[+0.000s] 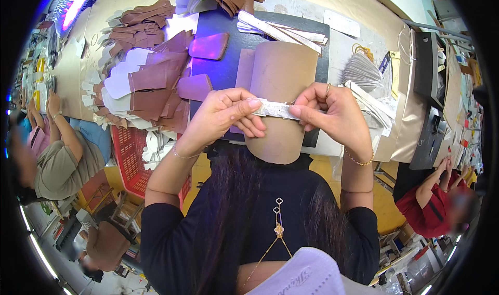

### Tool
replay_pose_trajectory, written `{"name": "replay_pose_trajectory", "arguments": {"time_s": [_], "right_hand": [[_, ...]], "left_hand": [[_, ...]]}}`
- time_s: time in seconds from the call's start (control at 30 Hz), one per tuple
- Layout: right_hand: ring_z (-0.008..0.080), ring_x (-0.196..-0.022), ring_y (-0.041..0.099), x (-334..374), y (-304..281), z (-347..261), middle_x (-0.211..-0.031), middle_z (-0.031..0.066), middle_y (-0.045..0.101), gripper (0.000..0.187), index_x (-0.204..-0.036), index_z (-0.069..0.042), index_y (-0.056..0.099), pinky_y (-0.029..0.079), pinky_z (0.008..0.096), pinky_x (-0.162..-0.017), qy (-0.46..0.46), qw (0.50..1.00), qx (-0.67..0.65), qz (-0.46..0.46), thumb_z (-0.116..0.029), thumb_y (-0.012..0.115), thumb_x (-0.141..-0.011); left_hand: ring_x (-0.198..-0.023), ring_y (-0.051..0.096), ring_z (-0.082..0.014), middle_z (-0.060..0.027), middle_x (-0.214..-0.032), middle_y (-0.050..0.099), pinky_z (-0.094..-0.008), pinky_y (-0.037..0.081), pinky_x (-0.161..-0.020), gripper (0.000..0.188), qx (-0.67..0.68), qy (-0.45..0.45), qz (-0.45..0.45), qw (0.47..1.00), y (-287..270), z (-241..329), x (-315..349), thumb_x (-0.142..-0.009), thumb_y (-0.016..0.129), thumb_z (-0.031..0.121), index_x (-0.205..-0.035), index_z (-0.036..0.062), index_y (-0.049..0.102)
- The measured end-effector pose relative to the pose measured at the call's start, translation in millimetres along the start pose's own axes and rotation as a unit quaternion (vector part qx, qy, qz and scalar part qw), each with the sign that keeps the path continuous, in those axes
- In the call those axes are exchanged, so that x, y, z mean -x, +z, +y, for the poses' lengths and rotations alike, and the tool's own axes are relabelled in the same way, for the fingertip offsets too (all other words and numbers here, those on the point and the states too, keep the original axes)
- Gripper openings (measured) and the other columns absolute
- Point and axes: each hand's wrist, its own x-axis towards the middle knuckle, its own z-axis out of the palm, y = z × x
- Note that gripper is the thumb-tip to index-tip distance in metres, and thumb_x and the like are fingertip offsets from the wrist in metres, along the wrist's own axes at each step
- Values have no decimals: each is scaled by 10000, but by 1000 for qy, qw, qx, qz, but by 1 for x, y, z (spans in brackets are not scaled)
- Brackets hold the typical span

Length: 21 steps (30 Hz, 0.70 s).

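Note:
My left hand (228,112) pinches one end of a short whitish strip (274,109), with the thumb on top and fingers curled beneath. The other end is gripped between thumb and fingers of my right hand (333,112). Stretched level between both hands, the strip lies over a large curved tan sheet (283,63). That sheet rests partly on a dark mat (223,27), and its near end hangs over the table edge toward my body. Beside it, a brown flat piece (195,87) sits near my left wrist.
Stacks of brown and white cut pieces (150,76) fill the left side. Long white strips (275,30) lie beyond the sheet; more strips (371,105) and a fanned grey bundle (362,69) are at right. A red basket (132,162) stands below left. Other people work on both sides.

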Motion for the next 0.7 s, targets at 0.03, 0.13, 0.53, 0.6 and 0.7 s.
{"name": "replay_pose_trajectory", "arguments": {"time_s": [0.03,0.13,0.53,0.6,0.7], "right_hand": [[36,-601,604,0,0,0,-705,3,658,165,-886,12,682,478,170,-543,-2,1000,-3,1,-124,774,-887],[35,-599,601,0,1,0,-710,4,659,172,-886,16,681,479,171,-543,-2,1000,-10,4,-129,774,-888],[29,-547,521,0,3,9,-613,-22,604,254,-783,-13,653,393,185,-497,-38,993,87,65,-192,821,-848],[26,-539,484,0,3,14,-600,-33,583,283,-763,-20,641,366,190,-491,-45,987,125,87,-212,838,-831],[23,-560,459,3,-1,21,-623,-40,578,294,-755,-29,635,357,193,-509,-28,986,139,87,-212,860,-799]], "left_hand": [[-732,744,-215,-154,-829,723,-264,589,-632,331,2,4,-4,1000,0,0,0,-1042,569,275,-1054,-49,630],[-726,744,-216,-155,-821,721,-265,588,-625,327,-2,9,-4,1000,-1,-1,0,-1048,558,270,-1054,-49,630],[-572,637,-110,-57,-706,656,-228,498,-530,297,-31,34,12,999,-5,-14,-7,-1033,592,258,-1003,-30,660],[-564,600,-84,-25,-726,620,-222,463,-513,278,-64,37,23,997,-6,-15,-8,-1029,601,241,-991,-25,672],[-583,557,-63,-10,-824,560,-211,440,-514,251,-91,88,45,991,-6,-18,-8,-1012,625,203,-965,-36,684]]}}
